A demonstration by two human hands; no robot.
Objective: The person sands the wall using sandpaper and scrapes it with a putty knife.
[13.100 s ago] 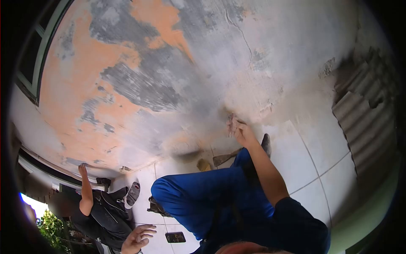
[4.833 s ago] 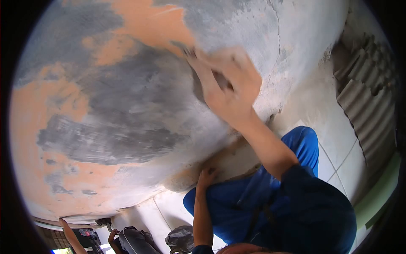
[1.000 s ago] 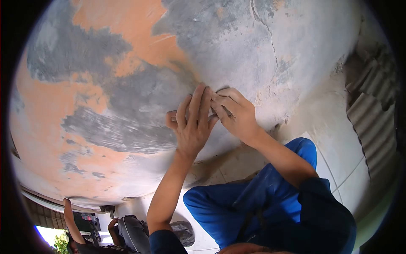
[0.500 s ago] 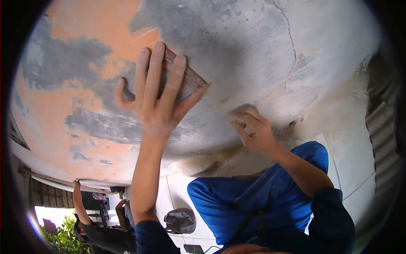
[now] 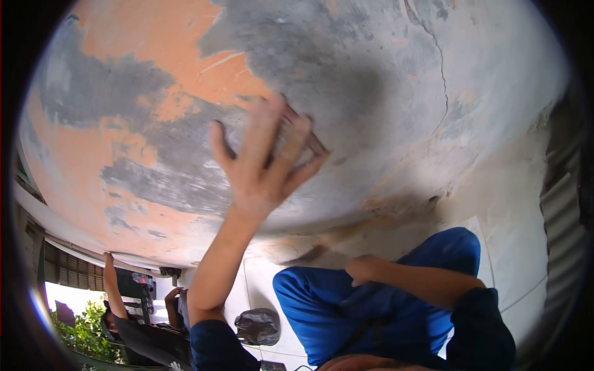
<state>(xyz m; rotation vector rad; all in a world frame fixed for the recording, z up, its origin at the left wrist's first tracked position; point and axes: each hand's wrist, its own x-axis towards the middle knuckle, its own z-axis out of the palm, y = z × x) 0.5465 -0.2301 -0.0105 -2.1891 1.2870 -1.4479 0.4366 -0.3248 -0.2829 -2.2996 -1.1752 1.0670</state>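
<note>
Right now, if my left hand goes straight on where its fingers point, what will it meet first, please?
Most likely only more grey wall, beside the orange patch; nothing else shows in that line. Your left hand looks close to the surface, but contact is unclear.

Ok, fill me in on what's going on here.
The wearer's left hand, fingers spread, holds a flat piece against the patchy orange and grey wall. The right hand is low, by the blue trousers; whether it holds anything is unclear. Further along, another person has a raised hand at the wall.
</note>
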